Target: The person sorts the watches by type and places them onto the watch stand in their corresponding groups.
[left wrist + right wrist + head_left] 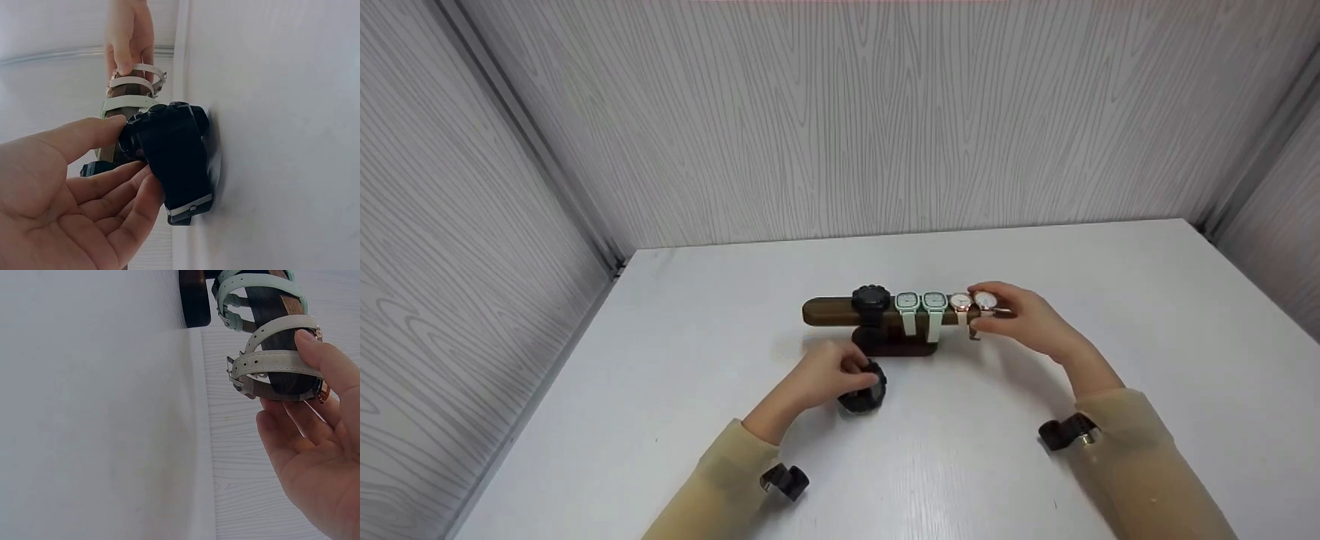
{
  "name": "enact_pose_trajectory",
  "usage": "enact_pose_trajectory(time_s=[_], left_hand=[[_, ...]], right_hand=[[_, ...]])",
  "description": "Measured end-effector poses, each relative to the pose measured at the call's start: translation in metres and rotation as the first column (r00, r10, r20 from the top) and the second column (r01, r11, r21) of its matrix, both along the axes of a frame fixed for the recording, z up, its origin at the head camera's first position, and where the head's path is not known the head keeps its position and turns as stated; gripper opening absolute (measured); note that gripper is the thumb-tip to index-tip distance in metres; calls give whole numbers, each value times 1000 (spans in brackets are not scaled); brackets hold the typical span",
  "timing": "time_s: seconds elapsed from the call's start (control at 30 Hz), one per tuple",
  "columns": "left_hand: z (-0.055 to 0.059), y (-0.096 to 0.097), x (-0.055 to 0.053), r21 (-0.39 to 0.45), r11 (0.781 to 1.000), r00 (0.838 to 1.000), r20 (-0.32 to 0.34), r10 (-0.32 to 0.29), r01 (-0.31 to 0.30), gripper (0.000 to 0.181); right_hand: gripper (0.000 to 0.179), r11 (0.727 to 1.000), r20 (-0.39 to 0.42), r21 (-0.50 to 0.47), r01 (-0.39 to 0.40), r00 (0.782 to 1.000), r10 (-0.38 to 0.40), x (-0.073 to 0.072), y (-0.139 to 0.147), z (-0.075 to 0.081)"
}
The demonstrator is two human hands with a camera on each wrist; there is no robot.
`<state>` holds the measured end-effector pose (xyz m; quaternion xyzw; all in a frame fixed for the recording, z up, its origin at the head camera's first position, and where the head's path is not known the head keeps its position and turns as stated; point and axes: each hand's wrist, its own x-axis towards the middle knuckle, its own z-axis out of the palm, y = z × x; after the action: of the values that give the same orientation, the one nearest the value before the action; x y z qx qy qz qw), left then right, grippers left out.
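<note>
My left hand (pixel 823 375) pinches a black wristwatch (pixel 177 154) between thumb and fingers, just in front of the watch stand; its strap is buckled in a loop. At the right end of the wooden watch stand (pixel 826 311), my right hand (pixel 1033 324) holds a white-strapped watch (pixel 278 361), thumb on one side and fingers on the other. That watch is looped around the bar. Beside it on the bar sit a rose-gold watch (pixel 961 301) with a pale strap, two mint-green watches (pixel 934 301) and another black watch (pixel 871 298).
The stand's dark base (pixel 911 349) rests on a white table (pixel 960 457). Wood-grain panels (pixel 840 120) rise behind the table and at both sides. Black wrist mounts (pixel 786 481) are strapped over both sleeves.
</note>
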<state>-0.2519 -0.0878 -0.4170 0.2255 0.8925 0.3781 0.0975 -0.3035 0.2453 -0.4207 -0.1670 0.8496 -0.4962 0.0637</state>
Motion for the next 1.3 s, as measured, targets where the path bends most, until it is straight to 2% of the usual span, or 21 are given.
enact_pose_trajectory(time_s=[0.37,0.57,0.63,0.8,0.93,1.1,1.3], left_hand=[[-2,6,1,-43,999,997,71,37,-34,17],[2,1,-2,-24,997,994,74,78,-76,14],[4,-2,-3,-12,996,994,68,90,-89,14],[12,-15,-5,-17,992,990,67,124,-123,13],[22,-30,-5,-30,990,987,83,138,-136,14],[34,-50,-4,-27,990,987,85,140,-138,19],[38,-74,-10,31,981,978,93,186,-190,21]], right_hand=[[60,1000,15,12,4,1000,-4,1,-4,4],[63,1000,1,10,-1,1000,1,-1,-2,1],[61,1000,-3,7,-6,1000,6,5,-5,7],[58,1000,-6,8,-16,1000,16,20,-13,26],[58,1000,-1,9,-10,1000,10,15,-11,20],[61,1000,-5,12,-1,1000,1,2,-5,3],[63,1000,-12,9,-1,1000,1,-1,-1,-2]])
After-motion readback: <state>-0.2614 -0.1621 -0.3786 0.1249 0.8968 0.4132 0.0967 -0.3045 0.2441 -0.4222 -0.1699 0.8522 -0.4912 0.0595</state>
